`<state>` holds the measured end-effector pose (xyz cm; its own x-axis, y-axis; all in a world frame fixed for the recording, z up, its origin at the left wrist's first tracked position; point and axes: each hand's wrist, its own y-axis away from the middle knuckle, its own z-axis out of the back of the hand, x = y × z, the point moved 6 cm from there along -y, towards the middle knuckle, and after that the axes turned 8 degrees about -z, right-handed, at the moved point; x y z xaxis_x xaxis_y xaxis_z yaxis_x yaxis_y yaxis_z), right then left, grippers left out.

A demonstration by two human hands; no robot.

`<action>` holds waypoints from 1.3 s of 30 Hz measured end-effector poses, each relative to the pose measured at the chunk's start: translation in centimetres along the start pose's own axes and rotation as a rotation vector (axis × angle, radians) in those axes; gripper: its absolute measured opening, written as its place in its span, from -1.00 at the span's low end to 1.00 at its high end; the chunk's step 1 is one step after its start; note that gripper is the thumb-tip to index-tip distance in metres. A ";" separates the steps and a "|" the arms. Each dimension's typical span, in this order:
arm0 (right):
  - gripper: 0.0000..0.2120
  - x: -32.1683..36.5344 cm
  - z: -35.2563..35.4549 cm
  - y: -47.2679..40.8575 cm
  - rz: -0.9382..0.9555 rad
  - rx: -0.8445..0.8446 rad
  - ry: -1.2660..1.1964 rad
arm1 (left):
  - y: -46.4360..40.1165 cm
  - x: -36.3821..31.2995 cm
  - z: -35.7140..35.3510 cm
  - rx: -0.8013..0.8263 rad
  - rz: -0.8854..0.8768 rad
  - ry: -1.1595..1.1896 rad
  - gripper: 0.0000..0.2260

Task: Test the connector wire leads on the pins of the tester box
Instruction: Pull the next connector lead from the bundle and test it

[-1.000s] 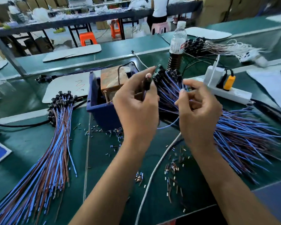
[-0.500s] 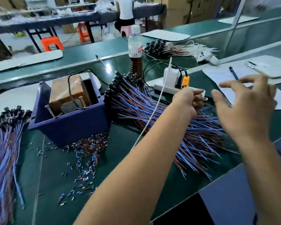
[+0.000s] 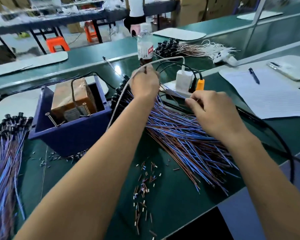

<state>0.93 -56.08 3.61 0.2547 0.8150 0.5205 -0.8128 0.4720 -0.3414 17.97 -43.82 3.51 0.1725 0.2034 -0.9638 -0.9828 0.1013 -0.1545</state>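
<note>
blue and brown leads of the untested wire pile (image 3: 184,135) lie under both hands, left hand (image 3: 144,82) curled around a connector end, right hand (image 3: 213,110) pinching a lead, so picking is underway; next, carry it leftward to the tester box (image 3: 71,135) pins.

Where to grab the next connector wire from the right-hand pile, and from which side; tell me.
Grip a black connector head at the pile's far-left end, coming from above and the left. The heads bunch there beside the blue tester box, while the thin leads fan loosely toward the near right edge and would likely tangle if pulled.
</note>
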 end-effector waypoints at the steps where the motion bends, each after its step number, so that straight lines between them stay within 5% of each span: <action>1: -0.72 0.3 -0.4 0.0 0.024 0.015 0.077 | -0.4 -0.4 1.4 -0.048 -0.106 -0.257 -0.62; 4: -0.77 1.3 -2.8 0.4 0.087 0.103 0.336 | -0.4 -1.8 4.5 -0.182 -0.380 -0.793 -0.56; 12: -0.79 2.1 -5.2 1.9 0.000 0.101 0.566 | 1.8 -0.8 4.3 0.080 -0.279 -1.033 -0.55; 18: -0.71 5.5 -2.8 3.0 0.040 -0.187 0.062 | 7.5 -0.7 5.2 0.518 -0.172 -0.794 -0.61; 22: -0.78 11.3 -2.5 5.8 0.260 -0.230 -0.221 | 10.3 0.9 12.5 0.596 0.019 -0.409 -0.56; 25: -0.79 16.4 -4.7 8.9 0.428 -0.074 -0.307 | 11.7 3.8 19.5 0.462 0.170 -0.062 -0.61; 28: -0.81 20.8 -8.7 11.4 0.568 0.169 -0.226 | 11.5 7.0 26.4 0.052 0.211 0.113 -0.64; 31: -0.83 24.1 -13.8 13.2 0.678 0.390 0.045 | 10.5 8.1 32.3 -0.314 0.037 -0.260 -0.54; 35: -0.84 27.8 -18.3 14.3 0.802 0.580 0.222 | 8.8 9.2 35.3 -0.169 0.033 -0.303 -0.58; 37: -0.85 29.0 -20.1 14.1 0.802 0.652 0.278 | 8.1 10.0 37.2 -0.299 0.028 -0.411 -0.68; 39: -0.85 29.8 -21.5 13.9 0.765 0.722 0.331 | 8.5 10.3 38.4 -0.544 0.020 -0.787 -0.76</action>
<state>8.53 -18.00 -2.43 -0.4067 0.9087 0.0942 -0.9030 -0.4155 0.1097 13.96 -3.50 0.66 -0.0447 0.8167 -0.5754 -0.8477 -0.3357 -0.4106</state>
